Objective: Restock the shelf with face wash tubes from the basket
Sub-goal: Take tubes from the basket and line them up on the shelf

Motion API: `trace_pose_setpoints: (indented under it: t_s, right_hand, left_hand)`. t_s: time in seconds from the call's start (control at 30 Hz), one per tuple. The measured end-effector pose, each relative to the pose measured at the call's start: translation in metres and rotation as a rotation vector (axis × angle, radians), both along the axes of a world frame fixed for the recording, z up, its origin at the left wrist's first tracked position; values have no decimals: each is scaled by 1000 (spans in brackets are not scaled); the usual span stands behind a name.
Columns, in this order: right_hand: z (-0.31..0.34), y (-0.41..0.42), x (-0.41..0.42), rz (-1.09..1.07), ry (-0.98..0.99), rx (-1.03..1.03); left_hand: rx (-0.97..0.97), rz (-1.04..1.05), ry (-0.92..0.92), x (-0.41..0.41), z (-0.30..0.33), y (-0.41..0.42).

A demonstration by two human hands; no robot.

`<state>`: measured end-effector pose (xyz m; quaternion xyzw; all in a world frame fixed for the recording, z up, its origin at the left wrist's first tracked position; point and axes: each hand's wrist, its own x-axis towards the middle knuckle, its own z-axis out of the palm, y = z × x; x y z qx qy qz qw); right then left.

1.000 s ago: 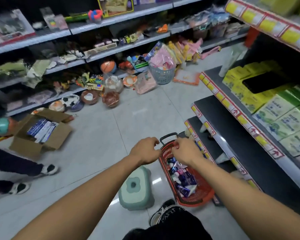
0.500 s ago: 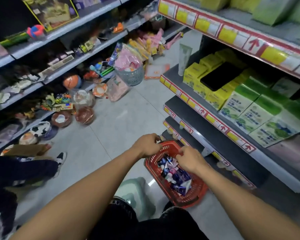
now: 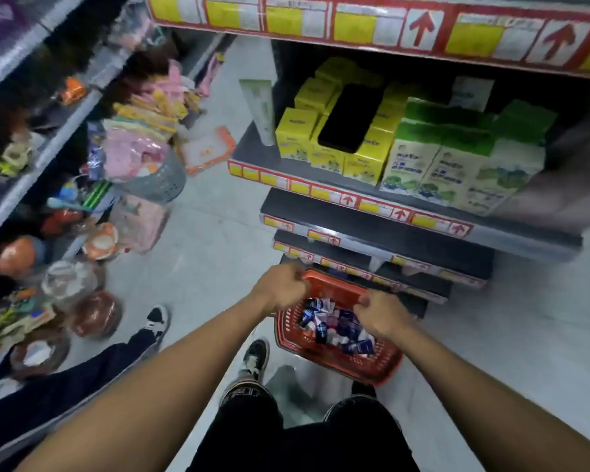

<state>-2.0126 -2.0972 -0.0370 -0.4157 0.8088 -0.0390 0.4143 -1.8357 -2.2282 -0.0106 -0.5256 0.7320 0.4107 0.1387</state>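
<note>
Reaching into the red basket (image 3: 338,362) on the floor, near the foot of the shelf (image 3: 372,229). The face wash tubes (image 3: 334,327) lie piled inside, blue and white; they look light, soft-walled and probably slick, so best taken round the middle of the body, not the crimped end. Left hand (image 3: 281,287) has its grip curled at the far rim of the basket; motion blur, I cannot tell if it clamps anything. Right hand (image 3: 380,316) hangs over the pile, fingers curled, touching or pinching a tube — unclear.
</note>
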Motion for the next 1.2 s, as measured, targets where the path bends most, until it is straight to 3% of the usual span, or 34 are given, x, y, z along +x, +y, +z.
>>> trace_pose_setpoints:
  t_s: [0.23,0.4,0.77,0.97,1.2]
  right_hand:
    - [-7,42,34,-455,38,56]
    - [13,61,53,-657,81,86]
    - [19,76,17,-545,-3,-3]
    - [16,111,-20,-451,-29,-24]
    - [19,126,-30,-540,-29,18]
  left_hand:
    - [121,-366,6,5,-46,-38]
    - [116,-447,39,18,-41,-40]
    - [109,-353,-9,5,-30,-6]
    - [115,-424,-100,-20,-33,36]
    - [111,-471,-95,-26,-31,36]
